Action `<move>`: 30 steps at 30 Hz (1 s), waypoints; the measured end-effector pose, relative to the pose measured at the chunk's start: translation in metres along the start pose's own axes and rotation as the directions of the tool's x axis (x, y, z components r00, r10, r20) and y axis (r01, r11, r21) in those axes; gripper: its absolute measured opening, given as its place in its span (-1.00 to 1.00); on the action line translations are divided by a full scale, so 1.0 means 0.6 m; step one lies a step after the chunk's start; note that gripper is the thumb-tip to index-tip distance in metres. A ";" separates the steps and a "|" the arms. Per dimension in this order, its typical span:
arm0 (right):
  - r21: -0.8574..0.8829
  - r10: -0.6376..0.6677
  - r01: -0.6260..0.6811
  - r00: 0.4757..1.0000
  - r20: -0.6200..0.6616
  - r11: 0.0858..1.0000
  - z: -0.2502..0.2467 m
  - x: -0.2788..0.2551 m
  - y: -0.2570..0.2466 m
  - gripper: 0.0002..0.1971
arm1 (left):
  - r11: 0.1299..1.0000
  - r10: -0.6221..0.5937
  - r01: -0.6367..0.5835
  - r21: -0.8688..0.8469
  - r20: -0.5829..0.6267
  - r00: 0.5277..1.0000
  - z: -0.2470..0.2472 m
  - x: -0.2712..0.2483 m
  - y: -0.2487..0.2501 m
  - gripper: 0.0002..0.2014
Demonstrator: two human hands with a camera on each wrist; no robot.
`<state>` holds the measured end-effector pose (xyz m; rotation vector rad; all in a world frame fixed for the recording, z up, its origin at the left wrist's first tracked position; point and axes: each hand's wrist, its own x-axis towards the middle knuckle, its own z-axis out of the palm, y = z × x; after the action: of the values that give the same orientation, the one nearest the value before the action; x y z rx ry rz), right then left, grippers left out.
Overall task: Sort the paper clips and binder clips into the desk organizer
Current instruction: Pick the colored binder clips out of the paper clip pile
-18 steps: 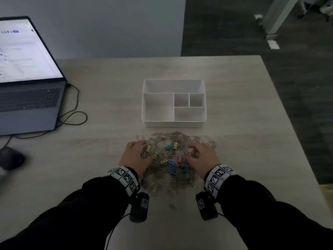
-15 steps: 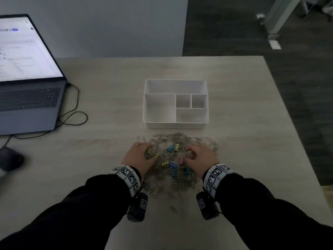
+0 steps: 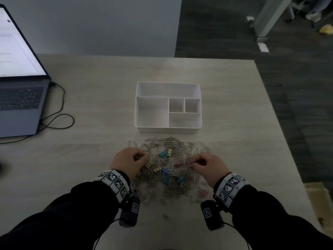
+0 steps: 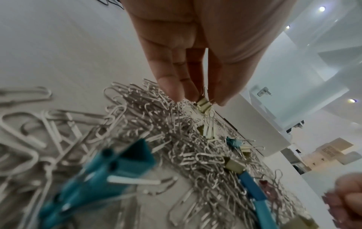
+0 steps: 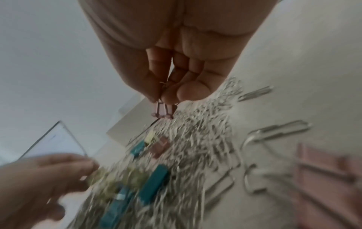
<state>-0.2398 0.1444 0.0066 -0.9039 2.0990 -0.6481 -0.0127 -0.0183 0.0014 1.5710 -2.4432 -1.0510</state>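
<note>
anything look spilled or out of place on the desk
Nothing is damaged. The paper clips and coloured binder clips lie mixed in one loose heap in front of the empty desk organizer, with strays such as a pink binder clip at its near edge. That is just the unsorted pile.

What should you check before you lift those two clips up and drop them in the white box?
1. Left hand pinches a yellow binder clip by its wire handle: ok.
2. Right hand pinches a pink binder clip: ok.
3. No paper clips snagged on either clip: cannot tell.
4. Desk organizer compartments empty: ok.
5. Path from pile to organizer clear: ok.
</note>
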 end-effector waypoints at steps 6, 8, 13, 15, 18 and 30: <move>0.232 0.274 -0.204 0.905 -0.324 0.951 -0.074 0.010 0.082 -0.92 | 0.987 -0.065 0.062 -0.148 -0.014 0.998 -0.004 0.000 0.008 -0.87; 0.246 0.334 -0.262 0.885 -0.324 0.933 -0.089 0.013 0.110 -0.91 | 0.980 -0.054 0.054 -0.190 0.006 0.999 0.000 -0.003 0.019 -0.86; 0.006 0.202 -0.220 0.880 -0.429 0.975 -0.094 0.014 0.119 -0.95 | 0.978 0.008 0.010 -0.207 0.089 0.996 0.011 -0.011 0.043 -0.91; -0.007 0.064 -0.074 0.900 -0.432 0.997 -0.077 0.007 0.082 -0.93 | 0.978 0.052 -0.030 -0.204 0.102 0.993 0.012 -0.015 0.053 -0.91; 0.028 -0.089 0.096 0.979 -0.181 0.995 -0.027 -0.012 0.004 -0.74 | 0.968 0.089 -0.054 -0.245 0.137 0.987 0.013 -0.025 0.076 -0.90; -0.132 -0.049 0.041 0.997 -0.062 0.990 -0.013 -0.011 0.020 -0.79 | 0.984 0.050 -0.033 -0.177 0.090 0.995 0.005 -0.040 0.054 -0.96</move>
<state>-0.2477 0.1582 0.0059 -1.0180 2.2056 -0.5752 -0.0278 0.0115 0.0247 1.4421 -2.3530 -1.3210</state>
